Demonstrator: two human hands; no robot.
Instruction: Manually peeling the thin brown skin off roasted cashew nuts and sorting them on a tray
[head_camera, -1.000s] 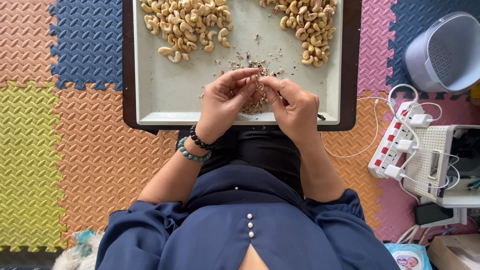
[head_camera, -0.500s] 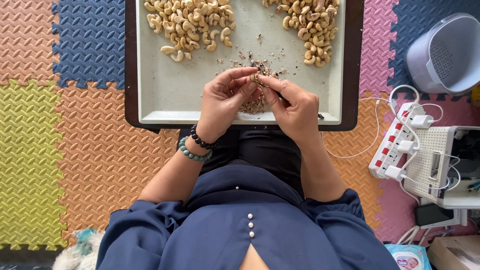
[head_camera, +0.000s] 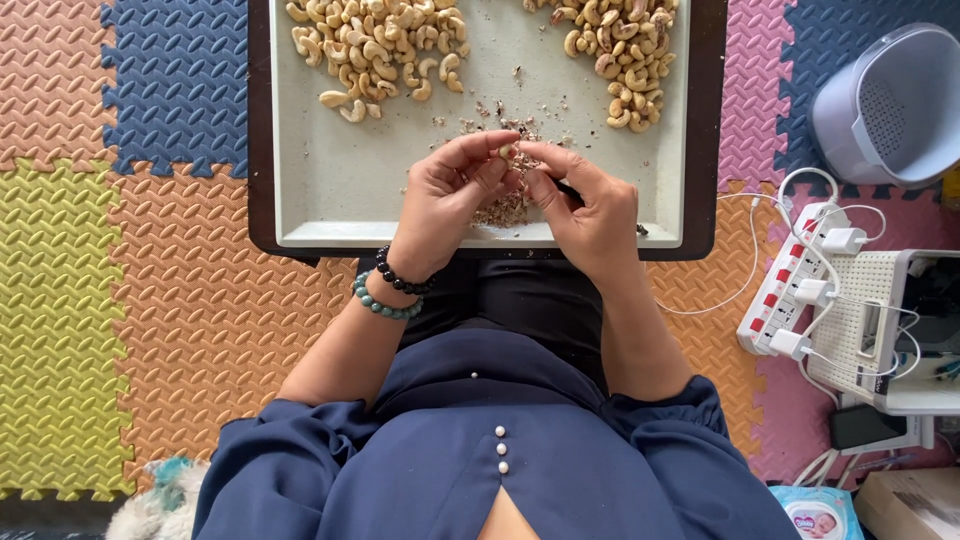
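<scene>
A pale tray (head_camera: 330, 190) with a dark brown rim lies in front of me on the foam floor mats. My left hand (head_camera: 445, 200) and my right hand (head_camera: 585, 205) meet over its near middle, fingertips pinched together on one cashew nut (head_camera: 507, 152). A small heap of brown skin flakes (head_camera: 500, 208) lies on the tray under the hands. One pile of pale cashews (head_camera: 375, 45) sits at the tray's far left. A second pile of cashews (head_camera: 625, 50) with browner pieces sits at the far right. Bead bracelets ring my left wrist.
Coloured interlocking foam mats (head_camera: 150, 300) cover the floor. A grey plastic bin (head_camera: 890, 105) stands at the far right. A white power strip (head_camera: 790, 290) with plugs and cables and a white perforated box (head_camera: 880, 330) lie to the right of my right arm.
The hands have stayed over the tray's near middle; the fingertips have shifted slightly on the nut. The view is otherwise the same.
</scene>
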